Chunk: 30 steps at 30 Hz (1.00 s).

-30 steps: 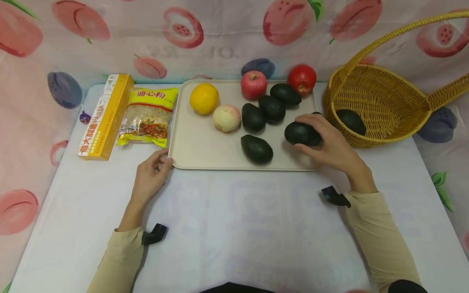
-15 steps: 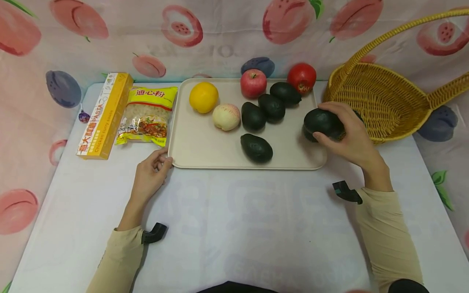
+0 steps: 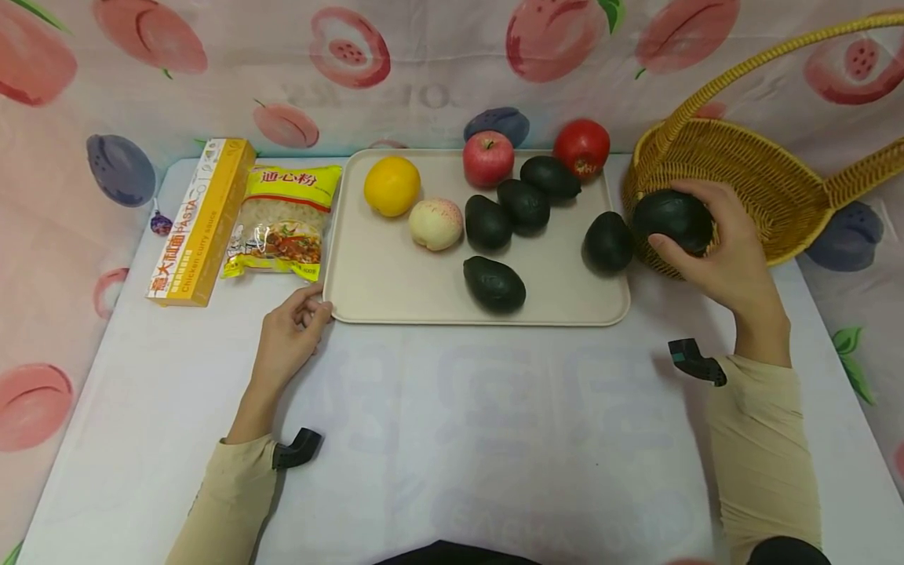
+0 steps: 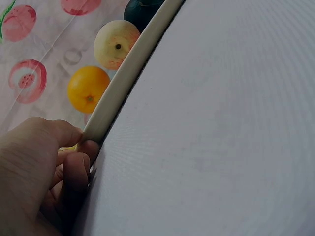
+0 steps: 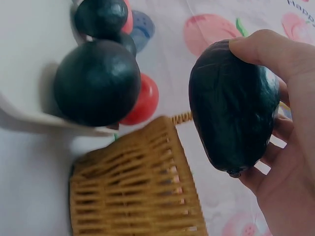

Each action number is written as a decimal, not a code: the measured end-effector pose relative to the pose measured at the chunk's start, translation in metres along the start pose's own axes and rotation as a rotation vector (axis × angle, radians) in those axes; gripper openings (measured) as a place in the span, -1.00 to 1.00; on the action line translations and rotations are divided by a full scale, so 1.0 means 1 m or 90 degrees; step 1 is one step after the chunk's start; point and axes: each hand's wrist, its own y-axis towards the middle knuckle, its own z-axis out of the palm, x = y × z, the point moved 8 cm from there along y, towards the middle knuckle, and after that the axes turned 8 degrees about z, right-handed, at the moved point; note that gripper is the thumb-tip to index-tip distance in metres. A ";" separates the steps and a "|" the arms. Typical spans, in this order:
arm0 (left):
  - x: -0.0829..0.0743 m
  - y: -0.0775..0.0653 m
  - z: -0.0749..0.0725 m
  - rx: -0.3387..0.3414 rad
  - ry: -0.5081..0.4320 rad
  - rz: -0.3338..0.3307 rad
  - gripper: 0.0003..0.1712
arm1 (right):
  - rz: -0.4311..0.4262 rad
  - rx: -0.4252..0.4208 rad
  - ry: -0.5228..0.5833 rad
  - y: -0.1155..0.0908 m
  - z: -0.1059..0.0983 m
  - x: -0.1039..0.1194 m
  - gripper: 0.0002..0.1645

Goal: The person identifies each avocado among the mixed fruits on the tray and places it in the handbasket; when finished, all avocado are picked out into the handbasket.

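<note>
Clock reference: head view, 12 at the far edge of the table.
Right fingers: right hand (image 3: 734,263) grips the held avocado (image 3: 671,221), thumb and fingers on opposing sides, spread to the fruit's width.
Avocado finish: dark green, nearly black; glossy, faintly creased skin; pear-shaped, with a small stem nub at the narrow end.
Avocado position: between thumb and fingertips, at 10 o'clock from the palm, in front of the basket's left rim.
Basket (image 3: 770,184): yellow wicker, tall handle, centred at 2 o'clock from the fruit.
Edge avocado (image 3: 607,242): on the tray's right end, near the held one, between 8 and 9 o'clock.
Left fingers: left hand (image 3: 291,337) pinches the near-left corner of the tray (image 3: 395,286), at the tray's 8 o'clock.
Tray load, further out: four more avocados, peach (image 3: 435,224), orange (image 3: 391,186), apple (image 3: 488,159).
Left of tray: pasta bag (image 3: 282,224), then yellow box (image 3: 202,224).
</note>
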 end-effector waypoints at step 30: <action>0.000 0.000 0.000 0.000 0.003 0.001 -0.56 | 0.186 -0.135 -0.048 -0.001 -0.039 -0.092 -0.27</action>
